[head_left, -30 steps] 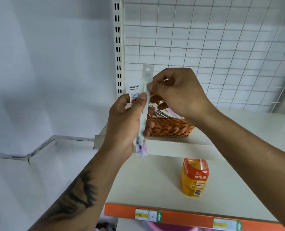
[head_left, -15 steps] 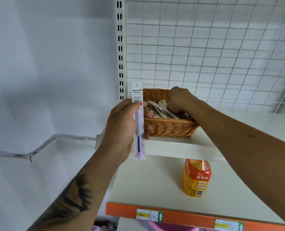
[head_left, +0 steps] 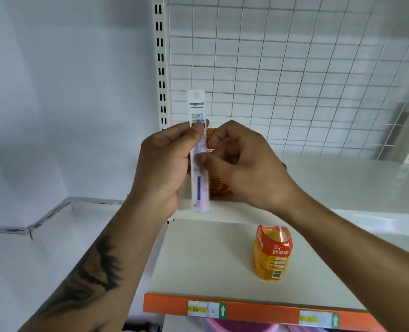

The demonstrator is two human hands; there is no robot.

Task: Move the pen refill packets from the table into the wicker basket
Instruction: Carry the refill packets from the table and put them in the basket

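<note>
I see white store shelves against a white wire-grid back panel, the lower shelf edged in orange. My left hand holds a long clear pen refill packet upright, header up, reading "0.5mm". My right hand pinches its middle. The woven brown wicker basket sits behind them; an orange juice bottle stands below.

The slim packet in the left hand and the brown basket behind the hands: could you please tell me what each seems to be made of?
The slim pen refill packet looks like clear glossy plastic film with a white printed label: the refill shows through it. The brown wicker basket appears woven from natural cane, matte, with visible horizontal strands; it is mostly hidden by the hands.
</note>
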